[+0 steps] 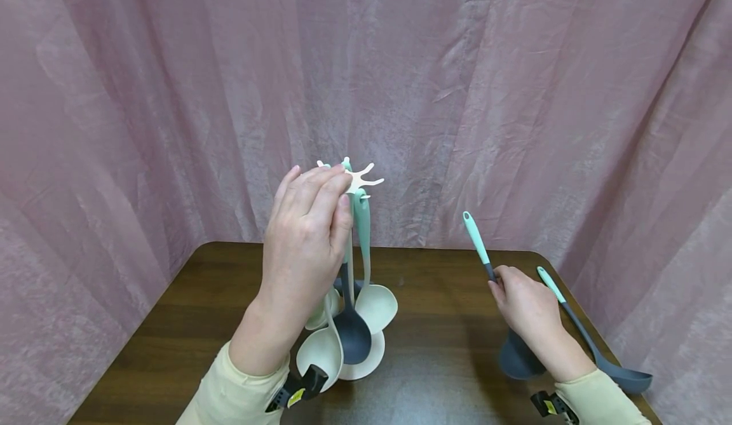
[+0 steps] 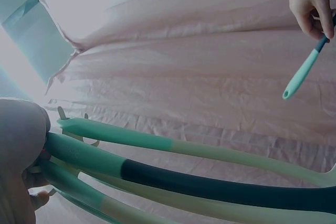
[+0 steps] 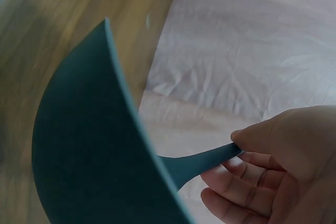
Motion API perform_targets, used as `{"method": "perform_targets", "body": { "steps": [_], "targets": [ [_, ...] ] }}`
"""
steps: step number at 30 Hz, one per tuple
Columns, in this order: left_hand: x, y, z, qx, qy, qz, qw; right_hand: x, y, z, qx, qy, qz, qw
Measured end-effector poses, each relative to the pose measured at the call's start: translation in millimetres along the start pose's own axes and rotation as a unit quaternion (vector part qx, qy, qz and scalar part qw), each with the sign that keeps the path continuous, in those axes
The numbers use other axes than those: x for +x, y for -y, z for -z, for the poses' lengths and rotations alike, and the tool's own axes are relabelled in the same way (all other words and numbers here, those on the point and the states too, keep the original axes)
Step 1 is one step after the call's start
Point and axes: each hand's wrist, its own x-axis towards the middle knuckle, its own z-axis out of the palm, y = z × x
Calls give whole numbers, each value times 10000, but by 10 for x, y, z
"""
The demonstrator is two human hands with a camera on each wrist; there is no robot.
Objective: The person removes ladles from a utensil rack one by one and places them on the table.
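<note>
My left hand point(image 1: 305, 228) reaches over the top of a white utensil stand point(image 1: 360, 182), its fingers bent around the crown. In the left wrist view those fingers lie beside the mint handle ends. Several spoons and ladles hang there, among them a dark grey spoon point(image 1: 352, 336) and a cream ladle point(image 1: 376, 307). Well to the right, my right hand point(image 1: 523, 301) pinches the dark shaft of a mint-handled utensil point(image 3: 100, 129) with a broad curved head. Its handle points up and away, and its head is low, over the table's right side.
A dark grey ladle point(image 1: 629, 377) with a mint handle lies along the right edge of the brown wooden table point(image 1: 434, 349). Pink curtains point(image 1: 423, 94) hang behind and at both sides. The stand's round white base point(image 1: 366, 368) sits near the middle.
</note>
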Motion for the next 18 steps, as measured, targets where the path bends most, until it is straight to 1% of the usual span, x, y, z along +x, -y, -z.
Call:
{"method": "perform_targets", "body": {
  "steps": [7,18],
  "targets": [
    [0,0,6,-11,54,15,10000,6,-188,-7,-140,173,-81,9997],
    [-10,4,5,8,110,39,9999,-8,-490,17,-198,688,-588,9957]
  ]
}}
